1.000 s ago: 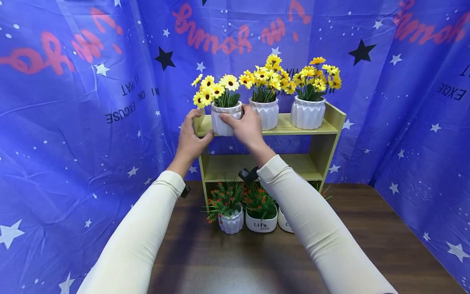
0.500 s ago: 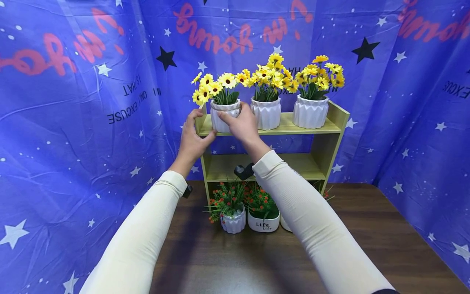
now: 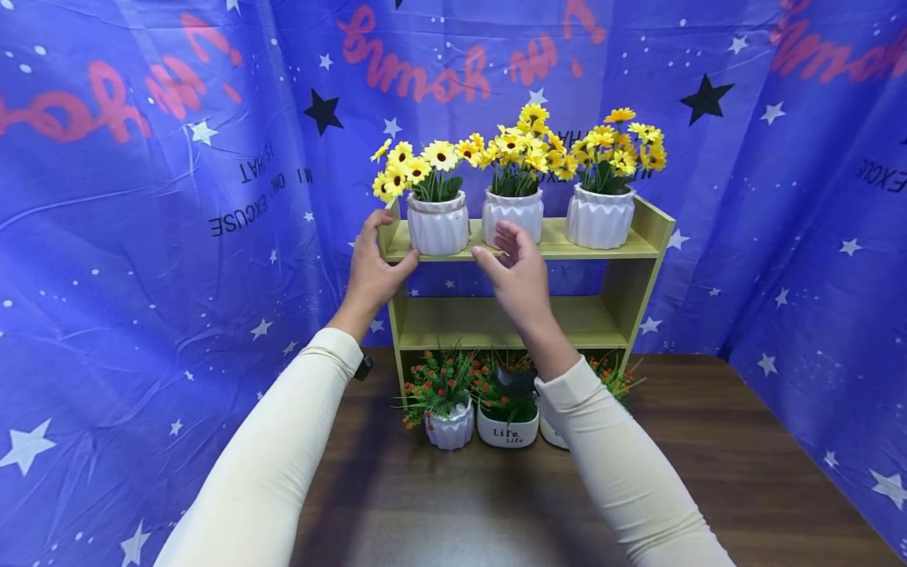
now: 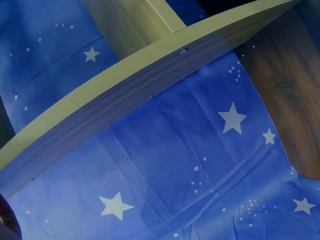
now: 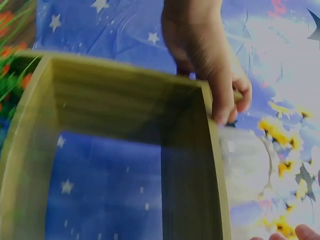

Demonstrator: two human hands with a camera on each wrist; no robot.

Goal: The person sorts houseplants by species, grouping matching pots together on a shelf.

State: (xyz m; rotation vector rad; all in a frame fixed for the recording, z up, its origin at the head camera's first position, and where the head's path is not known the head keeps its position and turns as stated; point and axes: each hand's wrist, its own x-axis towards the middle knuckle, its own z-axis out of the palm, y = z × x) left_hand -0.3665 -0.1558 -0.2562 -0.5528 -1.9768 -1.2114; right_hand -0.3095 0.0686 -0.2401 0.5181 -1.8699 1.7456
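Note:
My left hand (image 3: 374, 272) grips the top left corner of the wooden shelf (image 3: 503, 319), thumb at the front edge and fingers round the side panel; the right wrist view shows this left hand (image 5: 200, 55) too. Beside it, on the top board, stands the left white pot (image 3: 438, 228) with yellow flowers, touched by no hand. My right hand (image 3: 523, 279) holds nothing, its fingers loosely bent in front of the middle white pot (image 3: 513, 214). On the right of the board stands another white pot (image 3: 599, 218) with yellow flowers.
Below stand a ribbed white pot (image 3: 450, 429) and a white oval pot (image 3: 507, 433) with red-flowered plants, and a partly hidden pot beside them. The shelf stands on a brown wooden table (image 3: 425, 504). A blue curtain (image 3: 163, 276) with stars hangs behind and beside it.
My right hand has let go of the left pot and moved right and slightly down. The left pot stays on the top board, and my left hand keeps its hold on the shelf corner.

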